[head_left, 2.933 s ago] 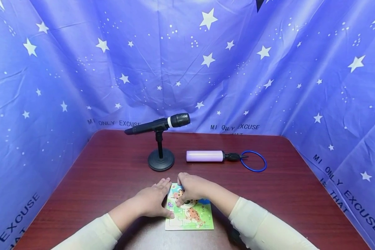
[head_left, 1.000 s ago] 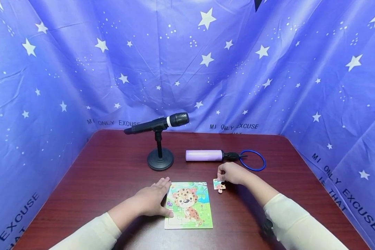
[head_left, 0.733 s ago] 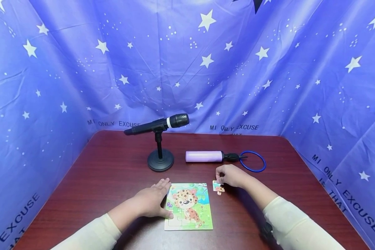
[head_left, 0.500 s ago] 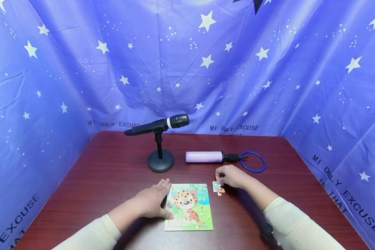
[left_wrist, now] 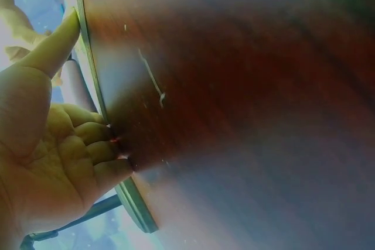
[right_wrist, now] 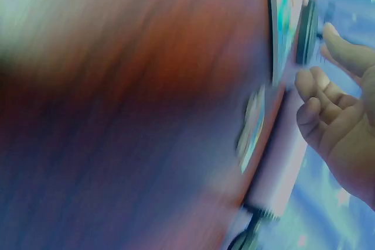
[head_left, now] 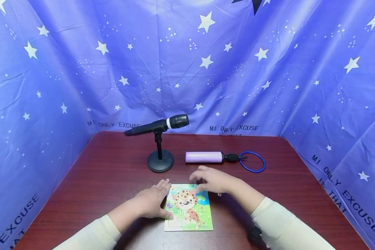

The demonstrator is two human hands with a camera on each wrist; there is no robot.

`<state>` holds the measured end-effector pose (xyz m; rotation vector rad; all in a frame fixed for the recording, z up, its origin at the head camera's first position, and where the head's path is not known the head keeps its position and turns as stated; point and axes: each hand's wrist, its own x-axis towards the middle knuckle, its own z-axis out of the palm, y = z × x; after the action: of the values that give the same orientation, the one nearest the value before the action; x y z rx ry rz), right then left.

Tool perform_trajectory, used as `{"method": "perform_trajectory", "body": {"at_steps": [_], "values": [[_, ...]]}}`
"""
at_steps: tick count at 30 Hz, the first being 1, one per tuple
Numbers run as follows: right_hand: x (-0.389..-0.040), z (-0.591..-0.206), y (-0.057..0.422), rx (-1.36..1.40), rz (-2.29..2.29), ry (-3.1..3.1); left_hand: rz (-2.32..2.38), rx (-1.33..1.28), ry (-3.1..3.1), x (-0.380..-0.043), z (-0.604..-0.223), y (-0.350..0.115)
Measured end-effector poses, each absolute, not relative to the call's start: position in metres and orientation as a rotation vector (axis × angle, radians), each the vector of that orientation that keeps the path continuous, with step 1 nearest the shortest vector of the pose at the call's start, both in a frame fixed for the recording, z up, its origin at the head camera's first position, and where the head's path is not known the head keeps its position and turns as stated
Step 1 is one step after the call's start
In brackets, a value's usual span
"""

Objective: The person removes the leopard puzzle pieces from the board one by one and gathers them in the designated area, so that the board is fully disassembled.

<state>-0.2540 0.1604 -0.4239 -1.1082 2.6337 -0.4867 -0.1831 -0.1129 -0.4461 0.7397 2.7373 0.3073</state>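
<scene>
A jigsaw puzzle (head_left: 190, 225) with a spotted cub on green and blue lies flat near the table's front. My left hand (head_left: 151, 201) rests along its left side, thumb on the puzzle's surface and fingers stretched toward the far left corner. Over the far right corner hovers my right hand (head_left: 214, 180), slightly blurred, its fingers loosely bent. The right wrist view shows nothing between those fingers. One loose puzzle piece (right_wrist: 252, 130) lies on the table just right of the puzzle; in the head view my right wrist hides most of it.
Behind the puzzle stands a black microphone (head_left: 157, 125) on a round-based stand (head_left: 160, 161). To its right lie a lilac hand pump (head_left: 203, 157) with a black end and a blue ring (head_left: 253, 161). Star-printed blue curtains (head_left: 187, 69) enclose the table (head_left: 112, 156).
My right hand took a piece from the puzzle, set it down on the right, let go and moved back left over the puzzle. The left hand stayed in place.
</scene>
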Motion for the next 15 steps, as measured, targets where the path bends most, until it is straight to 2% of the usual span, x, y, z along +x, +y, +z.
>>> {"method": "perform_trajectory", "body": {"at_steps": [5,15], "values": [[-0.244,-0.430,0.139,-1.178,-0.327,2.528,0.299,0.737,2.733,-0.183,-0.446,-0.112],[-0.241,-0.431,0.126,-1.228,-0.130,2.529,0.300,0.729,2.737,-0.182,-0.446,-0.113]]}}
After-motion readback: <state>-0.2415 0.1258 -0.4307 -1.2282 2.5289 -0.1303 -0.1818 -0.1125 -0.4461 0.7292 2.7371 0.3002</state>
